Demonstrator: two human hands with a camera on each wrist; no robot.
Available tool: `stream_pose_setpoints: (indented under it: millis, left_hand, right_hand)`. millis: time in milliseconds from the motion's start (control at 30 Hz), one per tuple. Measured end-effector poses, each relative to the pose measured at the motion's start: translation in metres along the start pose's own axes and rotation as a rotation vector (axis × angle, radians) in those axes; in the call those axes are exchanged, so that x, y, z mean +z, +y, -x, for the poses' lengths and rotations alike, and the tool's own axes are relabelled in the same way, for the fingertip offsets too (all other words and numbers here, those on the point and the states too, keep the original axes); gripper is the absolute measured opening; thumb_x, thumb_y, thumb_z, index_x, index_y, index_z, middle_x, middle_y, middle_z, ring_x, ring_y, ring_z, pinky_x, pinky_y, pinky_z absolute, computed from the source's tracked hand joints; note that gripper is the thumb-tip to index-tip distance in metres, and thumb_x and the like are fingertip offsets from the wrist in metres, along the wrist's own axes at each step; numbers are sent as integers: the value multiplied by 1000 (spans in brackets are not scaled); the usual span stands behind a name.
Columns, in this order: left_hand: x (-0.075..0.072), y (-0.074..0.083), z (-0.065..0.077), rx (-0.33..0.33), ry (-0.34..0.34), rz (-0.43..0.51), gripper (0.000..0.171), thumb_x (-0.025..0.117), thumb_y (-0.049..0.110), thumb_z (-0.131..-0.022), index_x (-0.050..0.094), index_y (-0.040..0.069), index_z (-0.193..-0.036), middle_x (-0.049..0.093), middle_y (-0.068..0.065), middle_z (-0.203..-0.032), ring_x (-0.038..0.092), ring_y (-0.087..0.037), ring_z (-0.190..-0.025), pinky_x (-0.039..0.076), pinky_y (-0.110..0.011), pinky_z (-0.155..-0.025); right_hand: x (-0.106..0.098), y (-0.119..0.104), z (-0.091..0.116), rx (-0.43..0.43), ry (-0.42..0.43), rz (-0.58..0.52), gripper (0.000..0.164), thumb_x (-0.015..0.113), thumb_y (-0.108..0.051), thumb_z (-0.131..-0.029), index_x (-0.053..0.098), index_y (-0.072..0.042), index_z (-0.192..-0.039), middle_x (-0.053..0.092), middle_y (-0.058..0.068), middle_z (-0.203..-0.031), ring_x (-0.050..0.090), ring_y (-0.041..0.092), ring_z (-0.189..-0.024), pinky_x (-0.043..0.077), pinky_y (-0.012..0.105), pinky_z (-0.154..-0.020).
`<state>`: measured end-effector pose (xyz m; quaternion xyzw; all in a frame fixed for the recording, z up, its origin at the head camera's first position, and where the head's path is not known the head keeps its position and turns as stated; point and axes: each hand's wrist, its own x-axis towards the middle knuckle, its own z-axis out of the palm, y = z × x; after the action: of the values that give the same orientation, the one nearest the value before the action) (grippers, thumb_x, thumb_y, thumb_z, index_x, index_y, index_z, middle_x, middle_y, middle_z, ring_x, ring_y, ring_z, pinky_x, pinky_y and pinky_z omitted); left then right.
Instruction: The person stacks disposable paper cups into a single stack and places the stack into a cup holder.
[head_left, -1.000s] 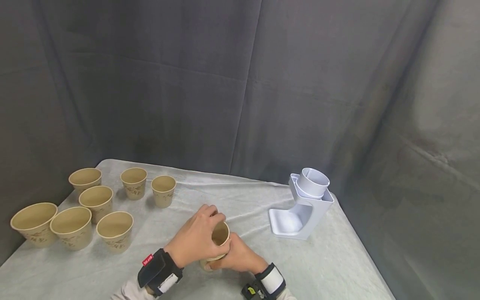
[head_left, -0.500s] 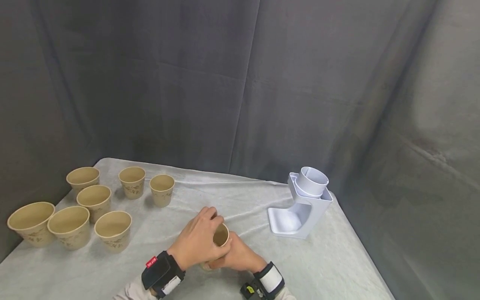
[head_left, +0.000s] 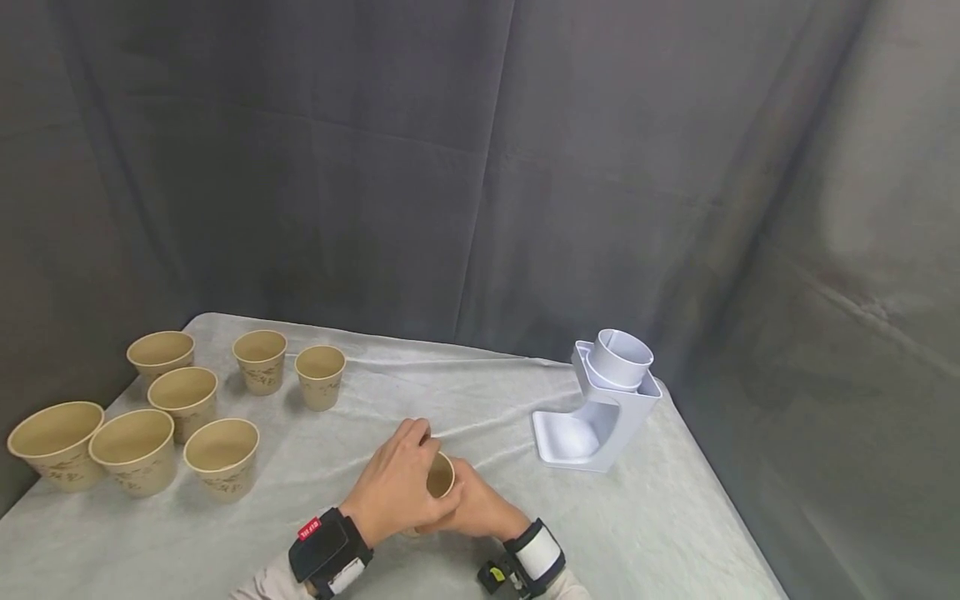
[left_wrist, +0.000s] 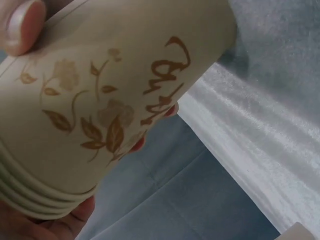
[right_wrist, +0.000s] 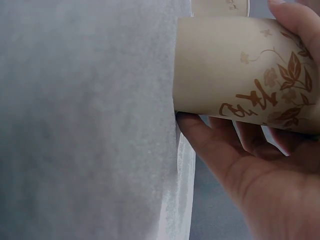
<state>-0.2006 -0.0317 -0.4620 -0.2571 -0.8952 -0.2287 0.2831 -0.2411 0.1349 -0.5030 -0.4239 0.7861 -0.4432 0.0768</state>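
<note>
A small stack of tan paper cups stands at the front middle of the table, partly hidden by both hands in the head view. Several rims show one above another in the left wrist view, below a brown flower print on the paper cup wall. My left hand grips the stack around its rim from the left. From the right, my right hand holds it lower down. In the right wrist view its fingers lie along one side of the cup wall, near the base at the cloth.
Several tan paper cups stand upright at the left, including a front one and a smaller one farther back. A white plastic stand with a round tube on top is at the right. Grey curtains surround the cloth-covered table.
Both hands keep their grip on the paper cup stack. The left hand has shifted slightly down over it, covering more of its lower part. The whole view has drifted a little.
</note>
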Motion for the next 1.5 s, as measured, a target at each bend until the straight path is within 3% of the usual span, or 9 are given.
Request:
stream_pose_setpoints:
  millis: [233, 600, 767, 900, 1000, 1200, 1300, 1500]
  left_hand:
    - [3, -1, 2, -9, 13, -32, 40, 75, 45, -75, 71, 6, -83, 51, -3, -89, 51, -19, -87, 54, -34, -71]
    - [3, 0, 2, -24, -15, -6, 40, 74, 43, -77, 70, 5, -89, 59, -8, -98, 57, -23, -93, 56, -36, -74]
    - [-2, -2, 1, -46, -56, 57, 38, 74, 42, -81, 70, 5, -92, 56, -4, -98, 53, -19, -93, 55, -34, -74]
    - [-15, -9, -3, -66, -50, 99, 37, 74, 40, -85, 72, 6, -101, 56, -2, -103, 54, -18, -96, 54, -35, -77]
    - [-29, -22, -6, -79, -2, 77, 38, 74, 39, -86, 72, 8, -106, 59, -4, -108, 57, -21, -101, 54, -39, -82]
    - [-62, -64, -3, -146, 62, -13, 39, 77, 34, -81, 70, 6, -108, 62, -11, -110, 60, -30, -103, 51, -48, -86]
    - [-81, -85, 6, -176, 40, -61, 42, 78, 30, -79, 70, 2, -109, 63, -16, -109, 60, -36, -103, 49, -54, -86]
    - [-110, -117, 31, -206, -66, -141, 47, 80, 28, -76, 70, -2, -111, 63, -22, -112, 58, -43, -106, 45, -61, -90]
  right_hand:
    - [1, 2, -1, -14, -7, -10, 63, 89, -6, -72, 61, -2, -128, 70, 13, -120, 64, 7, -105, 53, 28, -95]
    - [0, 2, 1, -23, -1, -38, 64, 88, -4, -73, 60, -2, -130, 68, 15, -122, 64, 9, -106, 53, 29, -95]
    - [-1, 1, -1, 12, -12, -17, 67, 88, -6, -73, 59, -6, -133, 68, 9, -124, 63, 9, -108, 52, 28, -96]
    - [0, -1, -2, 89, -29, -83, 66, 89, -11, -73, 60, -13, -132, 69, 0, -122, 65, 8, -106, 53, 28, -95]
    - [0, -1, -2, 121, -27, -149, 68, 91, -13, -72, 60, -18, -132, 69, -1, -120, 67, 12, -106, 53, 30, -96]
    - [0, 0, -3, 101, -5, -153, 71, 93, -14, -70, 61, -24, -133, 69, -3, -122, 67, 18, -112, 50, 32, -102]
    - [1, 0, -3, 101, -3, -161, 70, 93, -13, -70, 61, -24, -132, 69, -4, -122, 67, 21, -113, 50, 32, -103]
    - [2, 1, -2, 99, 1, -172, 70, 93, -12, -70, 62, -23, -132, 69, -2, -121, 66, 24, -113, 49, 32, -103]
